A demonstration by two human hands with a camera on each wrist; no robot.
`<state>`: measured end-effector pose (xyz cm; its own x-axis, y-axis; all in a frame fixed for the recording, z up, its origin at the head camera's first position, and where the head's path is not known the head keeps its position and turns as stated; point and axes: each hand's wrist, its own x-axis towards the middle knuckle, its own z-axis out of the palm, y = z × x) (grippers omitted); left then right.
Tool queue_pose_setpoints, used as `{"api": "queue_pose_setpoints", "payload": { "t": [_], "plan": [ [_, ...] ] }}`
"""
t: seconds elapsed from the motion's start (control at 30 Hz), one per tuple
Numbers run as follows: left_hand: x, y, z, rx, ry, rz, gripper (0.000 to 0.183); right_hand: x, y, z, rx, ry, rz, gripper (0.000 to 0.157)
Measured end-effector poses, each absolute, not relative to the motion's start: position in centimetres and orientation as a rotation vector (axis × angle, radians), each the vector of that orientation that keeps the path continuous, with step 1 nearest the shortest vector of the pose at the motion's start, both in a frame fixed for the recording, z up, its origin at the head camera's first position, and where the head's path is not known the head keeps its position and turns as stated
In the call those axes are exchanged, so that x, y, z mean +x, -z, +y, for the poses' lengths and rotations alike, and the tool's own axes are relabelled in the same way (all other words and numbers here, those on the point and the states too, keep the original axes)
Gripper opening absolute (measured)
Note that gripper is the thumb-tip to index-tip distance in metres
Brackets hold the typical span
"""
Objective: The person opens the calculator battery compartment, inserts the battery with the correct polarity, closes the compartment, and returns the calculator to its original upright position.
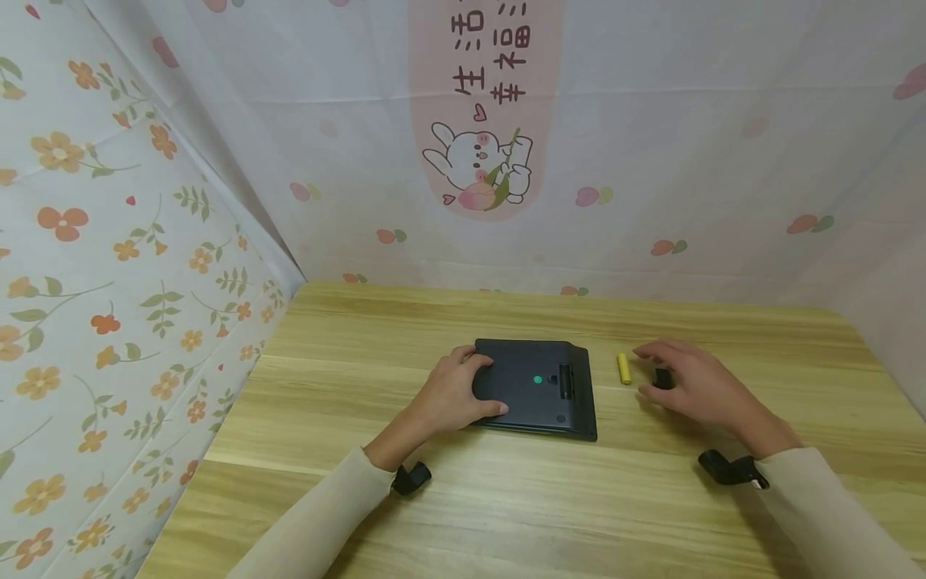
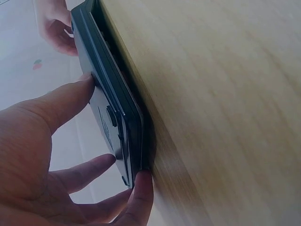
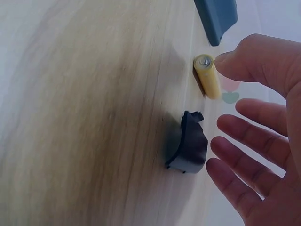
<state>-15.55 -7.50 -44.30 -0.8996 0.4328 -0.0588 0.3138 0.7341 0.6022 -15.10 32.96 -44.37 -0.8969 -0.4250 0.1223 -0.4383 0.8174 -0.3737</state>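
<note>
A black calculator [image 1: 524,386] lies back side up on the table, with a small green sticker and an open battery compartment [image 1: 567,381] near its right end. My left hand [image 1: 452,390] grips its left end, the thumb on the back panel and other fingers at the edge, as the left wrist view shows. To the right of the calculator lies a yellow battery [image 1: 624,368]. My right hand [image 1: 690,382] hovers beside the battery with its fingers loosely spread and nothing in them. Close to these fingertips is the small black battery cover [image 3: 189,146], standing on the wood.
The light wooden table [image 1: 347,370] runs back to a printed cloth [image 1: 347,161]. Another cloth with orange flowers [image 1: 130,322] hangs along the left side. Black wrist mounts [image 1: 727,469] stick out under both sleeves, close above the table.
</note>
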Motion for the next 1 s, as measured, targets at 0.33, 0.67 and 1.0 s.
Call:
{"api": "queue_pose_setpoints", "payload": {
  "t": [0.33, 0.67, 1.0],
  "plan": [
    [-15.6, 44.2, -7.5, 0.598, -0.89, 2.741, 0.074, -15.7, 44.5, 32.3, 0.714, -0.653, -2.963, 0.053],
    [-15.6, 44.2, -7.4, 0.607, -0.883, 2.743, 0.074, -16.2, 44.8, 31.6, 0.69, -0.646, -2.955, 0.054],
    [-15.6, 44.0, -7.4, 0.604, -0.884, 2.737, 0.074, -16.5, 44.8, 31.1, 0.668, -0.642, -2.961, 0.05]
  ]
}}
